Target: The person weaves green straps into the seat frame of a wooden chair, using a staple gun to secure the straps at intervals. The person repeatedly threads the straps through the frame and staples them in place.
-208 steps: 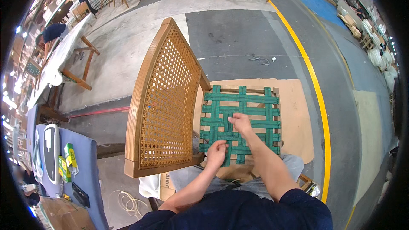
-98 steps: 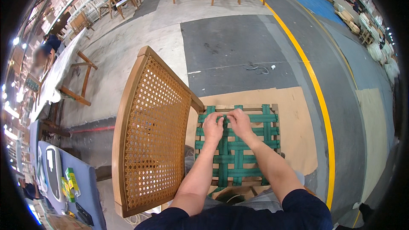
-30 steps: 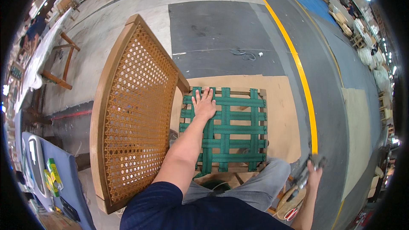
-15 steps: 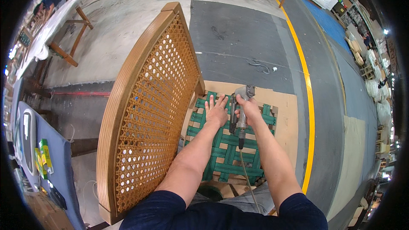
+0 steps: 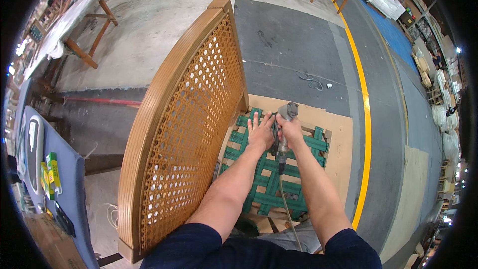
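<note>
Stapler (image 5: 284, 132) gripped in my right hand (image 5: 290, 130), nose down on green webbing (image 5: 271, 179) of the seat frame. My left hand (image 5: 260, 132) lies flat, fingers spread, on webbing beside it, cane backrest (image 5: 184, 124) just left.

We count two hands at centre frame: one left hand (image 5: 260, 134) and one right hand (image 5: 290, 130). There is one pneumatic stapler (image 5: 284, 129), one green webbed seat frame (image 5: 271, 169), one cane-woven chair back (image 5: 184, 134), one yellow floor line (image 5: 366, 119) at right and one blue-covered bench (image 5: 69, 189) at lower left.
</note>
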### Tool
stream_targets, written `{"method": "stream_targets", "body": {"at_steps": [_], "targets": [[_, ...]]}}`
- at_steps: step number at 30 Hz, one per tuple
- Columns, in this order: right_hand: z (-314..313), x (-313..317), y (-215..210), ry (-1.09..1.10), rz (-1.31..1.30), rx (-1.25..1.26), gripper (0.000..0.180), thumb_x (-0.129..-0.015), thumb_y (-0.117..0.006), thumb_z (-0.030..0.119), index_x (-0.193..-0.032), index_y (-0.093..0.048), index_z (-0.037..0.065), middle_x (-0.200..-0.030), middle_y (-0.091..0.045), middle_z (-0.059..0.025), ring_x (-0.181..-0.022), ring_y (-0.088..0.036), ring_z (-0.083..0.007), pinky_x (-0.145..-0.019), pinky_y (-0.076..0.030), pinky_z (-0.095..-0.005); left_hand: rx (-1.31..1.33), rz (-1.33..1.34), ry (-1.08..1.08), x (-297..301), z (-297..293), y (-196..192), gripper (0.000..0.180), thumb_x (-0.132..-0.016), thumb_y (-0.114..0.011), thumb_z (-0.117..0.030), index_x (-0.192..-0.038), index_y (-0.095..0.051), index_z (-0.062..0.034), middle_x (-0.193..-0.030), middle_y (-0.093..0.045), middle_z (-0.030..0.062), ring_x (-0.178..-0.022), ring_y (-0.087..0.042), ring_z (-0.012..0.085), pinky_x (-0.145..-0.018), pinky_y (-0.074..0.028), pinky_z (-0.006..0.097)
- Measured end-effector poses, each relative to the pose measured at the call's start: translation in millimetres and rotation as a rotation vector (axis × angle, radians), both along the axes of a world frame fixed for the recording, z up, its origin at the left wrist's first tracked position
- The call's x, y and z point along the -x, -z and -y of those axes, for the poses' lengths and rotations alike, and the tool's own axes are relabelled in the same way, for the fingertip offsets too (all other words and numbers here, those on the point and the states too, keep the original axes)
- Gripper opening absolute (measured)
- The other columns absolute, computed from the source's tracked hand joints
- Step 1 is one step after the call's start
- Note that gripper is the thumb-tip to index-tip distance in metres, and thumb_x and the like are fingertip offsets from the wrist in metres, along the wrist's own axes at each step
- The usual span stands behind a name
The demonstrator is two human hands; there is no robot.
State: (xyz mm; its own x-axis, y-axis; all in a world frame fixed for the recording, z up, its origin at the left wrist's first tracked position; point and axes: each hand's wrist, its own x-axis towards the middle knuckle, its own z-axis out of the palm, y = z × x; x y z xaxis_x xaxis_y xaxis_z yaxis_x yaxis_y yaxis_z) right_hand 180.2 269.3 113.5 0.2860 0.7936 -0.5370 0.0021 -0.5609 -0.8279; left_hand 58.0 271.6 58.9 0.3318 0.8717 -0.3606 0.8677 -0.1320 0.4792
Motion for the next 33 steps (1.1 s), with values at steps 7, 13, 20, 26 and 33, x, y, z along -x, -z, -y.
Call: {"method": "stream_targets", "body": {"at_steps": [7, 13, 20, 26, 33], "targets": [[11, -7, -13, 0.126, -0.035, 0.005, 0.03, -0.1, -0.073, 0.034, -0.111, -0.061, 0.008, -0.084, -0.063, -0.002, -0.054, -0.058, -0.0151, -0.046, -0.049, -0.0329, -0.189, 0.092, -0.165, 14, 57, 1, 0.057, -0.107, -0.052, -0.025, -0.163, -0.041, -0.0247, -0.174, -0.027, -0.0042, -0.162, -0.015, 0.0396, -0.131, -0.01, 0.06], [6, 1, -12, 0.025, -0.054, -0.03, 0.033, -0.101, -0.072, 0.036, -0.116, -0.061, 0.009, -0.091, -0.064, -0.003, -0.06, -0.06, -0.0159, -0.05, -0.051, -0.0334, -0.283, 0.047, -0.057, 48, 118, 10, 0.054, -0.109, -0.05, -0.031, -0.162, -0.042, -0.0247, -0.172, -0.03, -0.0033, -0.162, -0.015, 0.0395, -0.131, -0.011, 0.061], [1, 18, -10, 0.053, 0.02, 0.037, 0.033, -0.101, -0.072, 0.036, -0.114, -0.061, 0.008, -0.09, -0.064, -0.0036, -0.059, -0.06, -0.0161, -0.049, -0.05, -0.0331, -0.335, 0.098, -0.082, 50, 116, 16, 0.051, -0.108, -0.052, -0.03, -0.158, -0.048, -0.0235, -0.17, -0.035, -0.003, -0.161, -0.018, 0.04, -0.13, -0.012, 0.061], [3, 22, -6, 0.069, 0.055, 0.017, 0.031, -0.101, -0.072, 0.035, -0.112, -0.061, 0.008, -0.087, -0.063, -0.0035, -0.056, -0.058, -0.015, -0.046, -0.048, -0.0323, -0.372, 0.148, -0.12, 51, 117, 19, 0.048, -0.107, -0.054, -0.027, -0.155, -0.053, -0.0223, -0.167, -0.04, -0.0029, -0.159, -0.022, 0.0408, -0.129, -0.014, 0.061], [1, 23, -6, 0.005, 0.066, 0.005, 0.028, -0.102, -0.071, 0.033, -0.111, -0.06, 0.01, -0.083, -0.062, -0.0023, -0.055, -0.056, -0.0135, -0.046, -0.048, -0.032, -0.272, 0.117, -0.105, 49, 116, 19, 0.047, -0.108, -0.05, -0.03, -0.154, -0.054, -0.0212, -0.168, -0.039, -0.0044, -0.161, -0.02, 0.0385, -0.13, -0.013, 0.059]]}}
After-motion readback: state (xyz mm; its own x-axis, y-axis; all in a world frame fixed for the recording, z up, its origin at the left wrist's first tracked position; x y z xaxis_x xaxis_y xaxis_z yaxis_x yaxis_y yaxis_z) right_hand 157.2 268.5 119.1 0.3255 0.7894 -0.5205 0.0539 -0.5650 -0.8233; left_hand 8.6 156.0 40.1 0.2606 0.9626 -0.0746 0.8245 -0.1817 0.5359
